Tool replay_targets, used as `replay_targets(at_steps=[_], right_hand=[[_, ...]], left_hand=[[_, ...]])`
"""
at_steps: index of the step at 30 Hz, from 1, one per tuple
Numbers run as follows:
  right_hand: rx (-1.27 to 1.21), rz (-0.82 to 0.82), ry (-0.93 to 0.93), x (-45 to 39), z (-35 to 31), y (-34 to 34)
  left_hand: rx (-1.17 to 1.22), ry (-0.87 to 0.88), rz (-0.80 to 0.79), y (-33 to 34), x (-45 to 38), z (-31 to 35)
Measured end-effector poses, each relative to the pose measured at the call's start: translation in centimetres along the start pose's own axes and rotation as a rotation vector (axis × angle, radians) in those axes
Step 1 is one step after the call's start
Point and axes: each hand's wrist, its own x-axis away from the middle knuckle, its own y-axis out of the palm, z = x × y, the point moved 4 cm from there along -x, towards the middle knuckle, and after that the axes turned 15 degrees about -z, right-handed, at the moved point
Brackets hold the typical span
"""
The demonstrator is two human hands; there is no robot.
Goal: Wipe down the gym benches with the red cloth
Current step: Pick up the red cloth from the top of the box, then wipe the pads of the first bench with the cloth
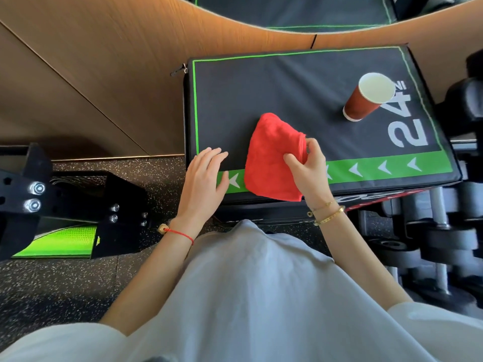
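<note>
Hands: right hand (308,168) pinches red cloth (271,163); left hand (206,176) flat on bench (287,82).

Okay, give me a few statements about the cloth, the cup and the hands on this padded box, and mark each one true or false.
1. The right hand pinches the red cloth. True.
2. The paper cup lies tipped over. False: it stands upright on the padded box.
3. The left hand holds the cup. False: it rests open at the box's near edge.
4. The cup stands apart from the cloth. True.
</note>
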Motion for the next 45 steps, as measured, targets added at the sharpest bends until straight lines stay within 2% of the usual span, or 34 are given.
replay_targets(at_steps=[7,14,24,32,39,45], right_hand=[[-0.135,0.077,0.042,3.8,1.1,-2.2],[-0.149,0.248,0.058,8.1,0.7,-1.0],[-0.242,0.677,0.159,18.3,1.1,5.5],[-0.311,1.044,0.289,29.9,1.8,12.5],[-0.423,1.34,0.353,40.7,2.3,19.2],[-0.453,1.567,0.403,51.2,2.1,25.3]], left_hand=[[0.018,0.124,-0.035,0.1,0.2,2.0],[0.018,0.286,-0.104,-1.2,0.3,2.1],[-0.065,0.629,-0.278,-2.6,2.2,0.4],[-0.103,0.965,-0.525,-1.1,6.6,2.0],[-0.131,1.235,-0.713,1.5,14.7,5.2],[-0.164,1.46,-0.848,3.8,25.4,7.4]])
